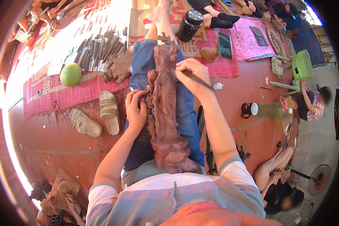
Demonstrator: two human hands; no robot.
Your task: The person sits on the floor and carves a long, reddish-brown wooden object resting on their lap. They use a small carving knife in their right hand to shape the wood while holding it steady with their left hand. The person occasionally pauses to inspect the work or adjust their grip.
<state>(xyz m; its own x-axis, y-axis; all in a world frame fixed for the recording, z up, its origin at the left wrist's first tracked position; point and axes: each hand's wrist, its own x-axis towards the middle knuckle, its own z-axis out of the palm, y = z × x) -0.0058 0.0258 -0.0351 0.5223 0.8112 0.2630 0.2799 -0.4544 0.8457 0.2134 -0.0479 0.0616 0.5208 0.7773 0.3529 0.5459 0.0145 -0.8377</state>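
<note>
Tiled red floor [52, 139] all around, with a pink woven mat [79, 94] spread to the far left. Laid lengthwise along an outstretched, denim-covered leg [186, 116]: a tall reddish-brown wooden carving [164, 113], base near the body, top pointing far. Clasped around the carving's left edge about midway up: left hand [135, 109], fingers curled onto the wood. Pinched shut on a thin dark carving tool [196, 78]: right hand [192, 75], tip meeting the carving's upper right side. Spread over the mat at far left: a row of dark chisels [100, 49]. Just left of the leg: a pair of pale sandals [98, 115]. On the mat left of those: a round green fruit [70, 74]. Far, beyond the carving's top: a black jar [189, 25] with a metal lid. Right of that: a phone [225, 45] on a pink cloth. Far right: a green plastic stool [299, 67].
</note>
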